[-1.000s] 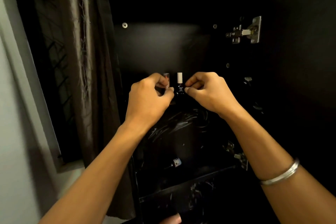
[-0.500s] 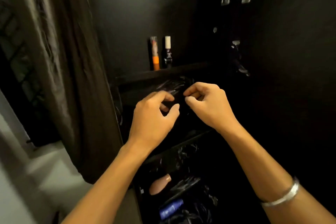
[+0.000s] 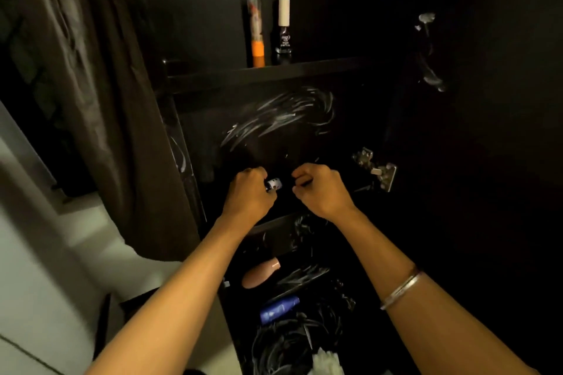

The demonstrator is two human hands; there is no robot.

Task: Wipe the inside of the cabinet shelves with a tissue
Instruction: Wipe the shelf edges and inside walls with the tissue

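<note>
White tissue (image 3: 327, 364) at bottom edge, well below fingers (image 3: 300, 183)

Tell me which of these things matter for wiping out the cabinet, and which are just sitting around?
Part of the job:
- upper shelf and smeared back panel
- white tissue, low in the cabinet
- small bottle gripped by the left hand
- right hand, curled, apparently holding nothing

Just sitting around:
- orange tube
- white-capped bottle
- pink bottle
- blue bottle
- curtain
</note>
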